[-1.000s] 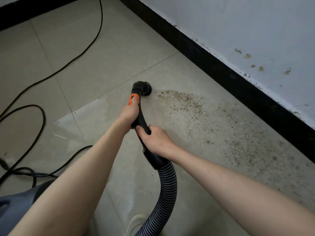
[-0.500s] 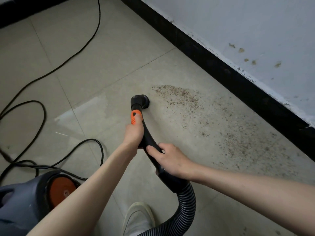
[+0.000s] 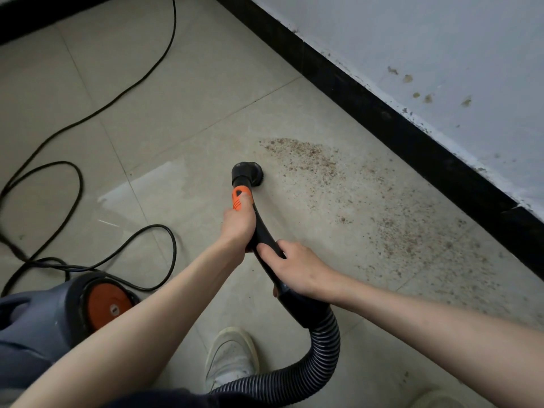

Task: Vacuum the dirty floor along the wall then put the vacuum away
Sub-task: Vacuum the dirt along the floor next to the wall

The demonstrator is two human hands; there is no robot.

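Soft, even daylight fills my view, a pale sheen lies on the floor (image 3: 153, 187) tiles, shadows are faint, and the wide lens bends the edges.

Both your forearms are bare from the bottom edge of the picture up to the wrists; no sleeve shows on them. Your left hand (image 3: 239, 223) and your right hand (image 3: 297, 267) wear no gloves, and no ring, watch or bracelet can be seen on them. On one foot you wear a white low sneaker (image 3: 231, 359) with a rounded toe and some light stitched seam lines over the top; the upper looks a little grey and used. At the bottom edge, between your arms, there is a strip of dark cloth (image 3: 164, 400); what garment it belongs to, I cannot tell.
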